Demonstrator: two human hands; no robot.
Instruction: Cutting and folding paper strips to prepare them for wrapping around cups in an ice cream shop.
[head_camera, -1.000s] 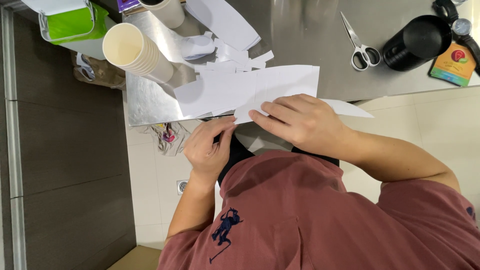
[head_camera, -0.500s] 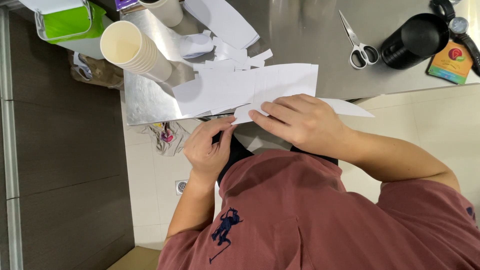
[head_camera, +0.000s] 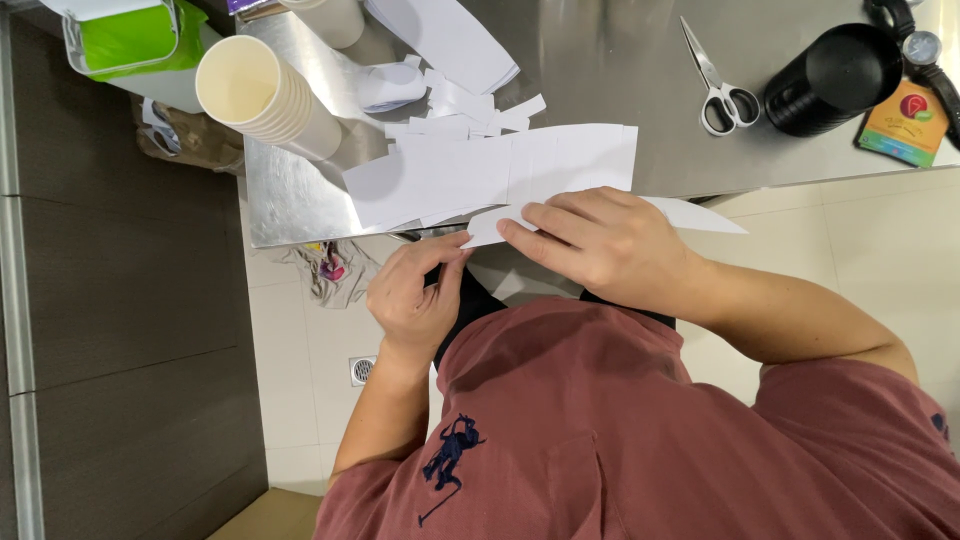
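Right hand (head_camera: 610, 245) pressed flat on a white paper strip (head_camera: 700, 213) at the table (head_camera: 600, 60) edge, left hand (head_camera: 415, 290) pinching the strip's near end, hands close together; cut sheet (head_camera: 500, 170) just beyond the fingers, scissors (head_camera: 720, 85) and cup stack (head_camera: 265, 95) farther out.

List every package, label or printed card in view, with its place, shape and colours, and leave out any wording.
Printed card or flat packet: far right of the steel table, beside the black round container; rectangular, orange-yellow with a green lower edge and a red round mark.
Green box: top left corner, past the stack of paper cups; boxy, bright green with pale trim.
Purple-edged package: top edge, mostly cut off.
No screens or signs.
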